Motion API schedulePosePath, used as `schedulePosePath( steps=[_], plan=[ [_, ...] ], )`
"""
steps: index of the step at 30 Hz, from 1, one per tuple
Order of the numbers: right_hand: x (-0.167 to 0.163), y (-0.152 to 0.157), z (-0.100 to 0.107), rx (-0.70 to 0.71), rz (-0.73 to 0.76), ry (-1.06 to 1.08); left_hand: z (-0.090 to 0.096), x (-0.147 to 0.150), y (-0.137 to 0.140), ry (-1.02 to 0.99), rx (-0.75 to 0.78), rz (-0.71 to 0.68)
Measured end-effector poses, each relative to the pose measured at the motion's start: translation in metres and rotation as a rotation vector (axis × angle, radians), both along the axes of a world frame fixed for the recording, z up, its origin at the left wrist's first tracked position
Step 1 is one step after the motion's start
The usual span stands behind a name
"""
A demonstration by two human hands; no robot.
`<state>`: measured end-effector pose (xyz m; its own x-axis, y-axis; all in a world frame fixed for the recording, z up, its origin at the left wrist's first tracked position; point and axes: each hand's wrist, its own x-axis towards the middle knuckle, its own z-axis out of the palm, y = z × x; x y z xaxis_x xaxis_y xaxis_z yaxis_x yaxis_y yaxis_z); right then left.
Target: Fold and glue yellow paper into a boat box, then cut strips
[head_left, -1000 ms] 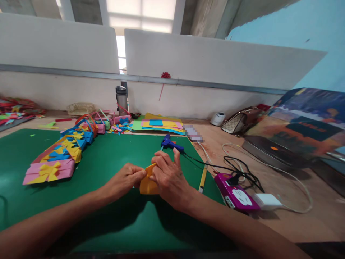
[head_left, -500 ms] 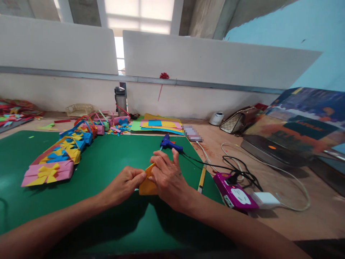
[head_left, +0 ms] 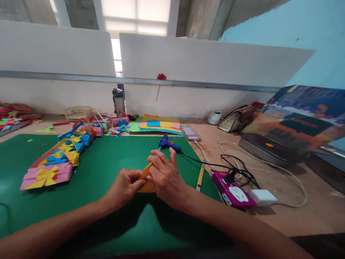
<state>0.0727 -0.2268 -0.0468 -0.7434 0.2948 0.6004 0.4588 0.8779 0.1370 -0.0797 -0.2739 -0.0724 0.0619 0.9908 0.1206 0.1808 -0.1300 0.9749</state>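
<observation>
A folded piece of yellow-orange paper [head_left: 147, 187] is held between both hands above the green mat [head_left: 94, 216]. My left hand [head_left: 126, 187] pinches its left edge between thumb and fingers. My right hand [head_left: 165, 180] grips the other side, with its little finger raised; its palm and fingers hide much of the paper. Just beyond the right hand lies a blue glue gun [head_left: 169, 144] on the mat. Pink, yellow and blue paper baskets with bows stand in a row at the left, the nearest being a pink basket [head_left: 47, 176] with a yellow bow.
A yellow utility knife [head_left: 201, 176] lies right of my right hand. Beyond it sit a purple power strip [head_left: 233, 190] and tangled black cables [head_left: 242, 167]. At the back are stacked coloured paper sheets [head_left: 159, 125], a grey bottle [head_left: 118, 102] and a handbag [head_left: 234, 118].
The fingers of my left hand have shifted on the paper's left edge, and its upper flap now looks bent over. My right hand keeps its grip. The view has shifted slightly.
</observation>
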Motion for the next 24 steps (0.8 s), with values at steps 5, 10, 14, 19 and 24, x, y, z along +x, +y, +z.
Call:
schedulePosePath(
  steps=[5,10,14,19,24],
  plan=[
    [0.001,0.004,0.000,-0.020,0.019,0.054,0.001,-0.006,0.005,-0.052,-0.019,0.069],
    [0.021,0.015,0.016,-0.234,0.032,0.350,0.007,-0.023,0.014,-0.152,-0.070,0.164],
    [0.031,0.023,0.013,-0.628,0.006,0.628,0.009,-0.032,0.017,-0.198,-0.104,0.216],
    [0.023,0.019,-0.003,-1.173,0.076,0.699,0.008,-0.031,0.011,-0.191,-0.115,0.218],
    [0.013,0.009,-0.006,-1.564,0.279,0.775,0.007,-0.028,0.005,-0.126,-0.075,0.183]
  ],
)
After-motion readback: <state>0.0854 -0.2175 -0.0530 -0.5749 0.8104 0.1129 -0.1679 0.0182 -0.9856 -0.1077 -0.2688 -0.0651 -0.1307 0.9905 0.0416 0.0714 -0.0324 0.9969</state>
